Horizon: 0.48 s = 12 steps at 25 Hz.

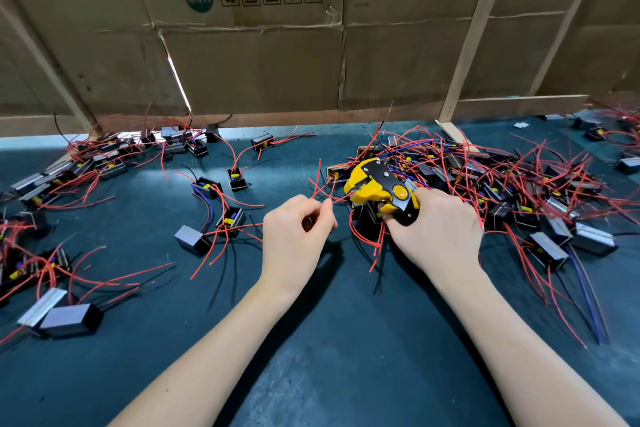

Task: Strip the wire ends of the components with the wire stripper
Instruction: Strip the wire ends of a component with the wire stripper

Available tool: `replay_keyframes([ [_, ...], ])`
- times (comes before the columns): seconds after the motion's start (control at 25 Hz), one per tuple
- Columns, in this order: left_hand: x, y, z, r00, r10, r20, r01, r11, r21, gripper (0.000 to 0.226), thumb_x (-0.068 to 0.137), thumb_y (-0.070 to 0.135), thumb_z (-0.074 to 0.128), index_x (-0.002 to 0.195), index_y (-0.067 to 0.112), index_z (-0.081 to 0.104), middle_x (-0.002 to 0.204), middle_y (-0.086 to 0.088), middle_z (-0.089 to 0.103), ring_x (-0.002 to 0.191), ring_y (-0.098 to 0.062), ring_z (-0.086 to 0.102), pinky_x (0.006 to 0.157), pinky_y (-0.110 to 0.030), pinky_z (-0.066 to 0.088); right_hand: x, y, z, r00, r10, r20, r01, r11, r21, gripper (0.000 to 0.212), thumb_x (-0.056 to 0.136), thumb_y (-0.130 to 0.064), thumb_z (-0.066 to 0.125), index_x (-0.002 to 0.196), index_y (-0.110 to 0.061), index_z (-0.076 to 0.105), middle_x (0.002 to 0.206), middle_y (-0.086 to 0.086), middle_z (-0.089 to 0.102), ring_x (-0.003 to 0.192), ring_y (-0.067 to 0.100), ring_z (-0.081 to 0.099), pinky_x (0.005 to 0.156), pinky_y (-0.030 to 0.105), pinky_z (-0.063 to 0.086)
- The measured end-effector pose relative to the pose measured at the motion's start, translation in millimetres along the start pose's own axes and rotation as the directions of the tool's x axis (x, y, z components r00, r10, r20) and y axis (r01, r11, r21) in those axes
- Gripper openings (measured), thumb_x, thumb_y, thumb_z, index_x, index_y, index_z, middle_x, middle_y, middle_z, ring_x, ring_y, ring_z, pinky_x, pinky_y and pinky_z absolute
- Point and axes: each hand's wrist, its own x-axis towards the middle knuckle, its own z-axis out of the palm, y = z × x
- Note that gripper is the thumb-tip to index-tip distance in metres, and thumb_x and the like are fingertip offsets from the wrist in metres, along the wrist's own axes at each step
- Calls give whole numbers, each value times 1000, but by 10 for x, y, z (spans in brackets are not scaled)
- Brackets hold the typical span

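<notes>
My right hand (438, 232) is clenched around the handles of the wire stripper (382, 189), a yellow and black tool whose head points away from me and to the left. My left hand (294, 236) sits just left of the stripper, and its fingers (325, 215) pinch a thin red wire (337, 198) that runs from my fingertips into the stripper's yellow head. Whether the end is already bared I cannot tell (the head hides it). The component this wire belongs to lies directly under the stripper, mostly covered by the tool and my right hand. Right of the stripper and behind it, a dense pile of components (519, 191) spreads over the dark green worktop (311, 340), their red wires tangled together. Left of the stripper, other components (230, 217) lie scattered singly and in looser clusters. Beyond the stripper, a cardboard wall (259, 45) on a wooden frame closes off the back of the worktop.
</notes>
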Motion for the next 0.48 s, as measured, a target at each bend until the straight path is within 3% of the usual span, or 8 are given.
replay_keyframes([
  [0.28, 4, -7, -3, 999, 24, 30, -24, 1000, 20, 35, 92, 13, 64, 56, 13, 63, 59, -1, 54, 57, -14, 45, 59, -22, 35, 11, -7, -54, 1000, -10, 20, 10, 1000, -6, 39, 73, -52, 72, 62, -18, 58, 67, 11, 64, 70, 37, 61, 59, 30, 29],
  [0.4, 11, 1, -33, 998, 40, 38, -39, 999, -9, 35, 92, 14, 64, 57, 12, 64, 57, 0, 51, 55, -12, 41, 59, -19, 33, 1, 5, -56, 998, -35, -46, 36, 999, 27, 35, 67, -40, 81, 58, -13, 61, 57, 13, 60, 59, 38, 59, 56, 28, 28],
  [0.48, 20, 10, -42, 998, 56, 28, -56, 998, -4, 35, 93, 13, 63, 57, 12, 64, 57, 4, 48, 56, -10, 41, 59, -17, 32, -4, 15, -49, 994, -52, -93, 58, 996, 62, 34, 69, -42, 79, 63, -15, 59, 62, 8, 61, 62, 36, 60, 54, 28, 31],
])
